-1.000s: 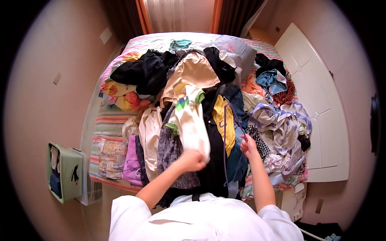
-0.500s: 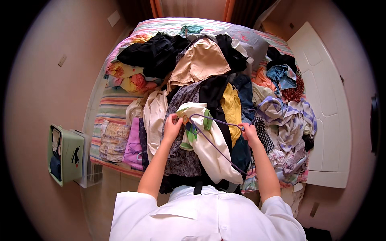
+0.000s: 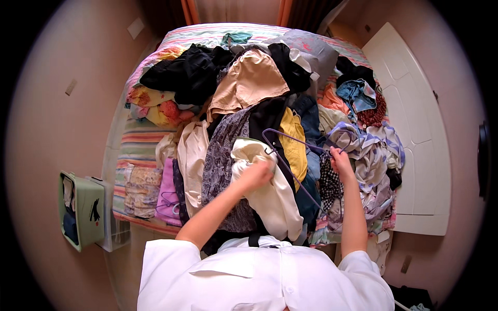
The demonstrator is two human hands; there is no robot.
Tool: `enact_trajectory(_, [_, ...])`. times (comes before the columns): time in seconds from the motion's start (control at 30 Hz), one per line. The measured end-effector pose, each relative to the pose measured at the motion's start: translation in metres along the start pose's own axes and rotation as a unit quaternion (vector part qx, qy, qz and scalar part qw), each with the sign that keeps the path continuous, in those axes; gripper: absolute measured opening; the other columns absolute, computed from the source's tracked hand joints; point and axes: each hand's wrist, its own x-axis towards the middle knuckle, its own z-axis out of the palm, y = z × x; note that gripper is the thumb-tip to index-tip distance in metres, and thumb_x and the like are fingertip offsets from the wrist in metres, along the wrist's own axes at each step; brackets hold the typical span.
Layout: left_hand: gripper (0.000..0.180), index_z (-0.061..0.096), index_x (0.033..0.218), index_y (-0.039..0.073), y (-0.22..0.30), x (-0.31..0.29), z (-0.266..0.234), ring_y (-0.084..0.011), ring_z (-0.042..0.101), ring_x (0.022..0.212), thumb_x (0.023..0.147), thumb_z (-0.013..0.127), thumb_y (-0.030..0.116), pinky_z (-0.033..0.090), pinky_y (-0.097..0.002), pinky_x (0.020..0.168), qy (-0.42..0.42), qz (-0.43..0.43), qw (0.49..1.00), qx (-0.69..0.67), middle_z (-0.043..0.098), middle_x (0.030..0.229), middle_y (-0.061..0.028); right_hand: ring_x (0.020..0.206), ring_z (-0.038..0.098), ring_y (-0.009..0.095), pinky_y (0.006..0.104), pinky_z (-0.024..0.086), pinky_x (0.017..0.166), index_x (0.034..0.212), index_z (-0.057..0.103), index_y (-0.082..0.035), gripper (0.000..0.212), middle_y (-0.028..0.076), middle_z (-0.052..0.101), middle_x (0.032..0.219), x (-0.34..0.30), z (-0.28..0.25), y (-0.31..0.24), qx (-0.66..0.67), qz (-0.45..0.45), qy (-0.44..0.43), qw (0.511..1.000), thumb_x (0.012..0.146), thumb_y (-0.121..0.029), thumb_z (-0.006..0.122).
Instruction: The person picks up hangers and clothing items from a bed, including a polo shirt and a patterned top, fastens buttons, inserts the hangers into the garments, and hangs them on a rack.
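My right hand [image 3: 341,161] is closed around one side of a purple clothes hanger [image 3: 294,139], which hangs in the air over the pile. A corner of the hanger points at a white shirt [image 3: 277,207] with green trim in front of me. My left hand [image 3: 259,174], slightly blurred, is closed on the upper part of this shirt. The lower part of the shirt hangs toward my body. Its printed patch is not visible. The hanger's near end is beside dark blue denim [image 3: 309,179].
Clothes cover most of the striped bed [image 3: 142,136], including beige shorts [image 3: 251,78], a yellow garment [image 3: 293,140] and a blue-and-white one [image 3: 376,155]. A green bin [image 3: 89,210] stands at the left by a clear box [image 3: 115,236]. A white panel [image 3: 423,155] borders the right.
My left hand has moved right and down over the white shirt, and its green print is now out of sight. The hanger and my right hand have shifted slightly right and up.
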Motion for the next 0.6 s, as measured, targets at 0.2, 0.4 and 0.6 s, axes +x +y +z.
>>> enact_trajectory(0.2, [0.067, 0.030, 0.135, 0.004, 0.044, -0.039, 0.085, -0.0365, 0.042, 0.119, 0.082, 0.059, 0.032, 0.036, -0.0408, 0.099, -0.041, 0.176, 0.983, 0.001, 0.035, 0.136, -0.0220, 0.046, 0.037, 0.004, 0.0210, 0.029, 0.042, 0.076, 0.049, -0.009, 0.024, -0.006, 0.041, 0.055, -0.027, 0.008, -0.037, -0.115, -0.104, -0.001, 0.988, 0.088, -0.028, 0.057])
enact_trajectory(0.4, [0.025, 0.066, 0.084, 0.002, 0.020, -0.023, -0.016, -0.0235, 0.062, 0.077, 0.081, 0.059, 0.026, 0.047, -0.0318, 0.069, 0.117, -0.055, 0.967, -0.218, 0.066, 0.082, -0.0114, 0.054, 0.041, 0.003, 0.0199, 0.032, 0.049, 0.077, 0.048, -0.007, 0.019, -0.005, 0.045, 0.062, -0.058, -0.001, -0.040, -0.174, -0.139, -0.080, 0.971, 0.087, -0.021, 0.057])
enact_trajectory(0.6, [0.058, 0.053, 0.115, -0.003, -0.098, 0.037, -0.024, -0.0192, 0.057, 0.086, 0.071, 0.073, 0.031, 0.046, -0.0303, 0.073, 0.126, -0.252, 0.933, -0.225, 0.060, 0.098, -0.0133, 0.053, 0.041, 0.004, 0.0207, 0.033, 0.048, 0.077, 0.048, -0.007, 0.018, -0.005, 0.044, 0.061, -0.057, 0.023, -0.038, -0.158, -0.139, -0.106, 0.972, 0.088, -0.020, 0.056])
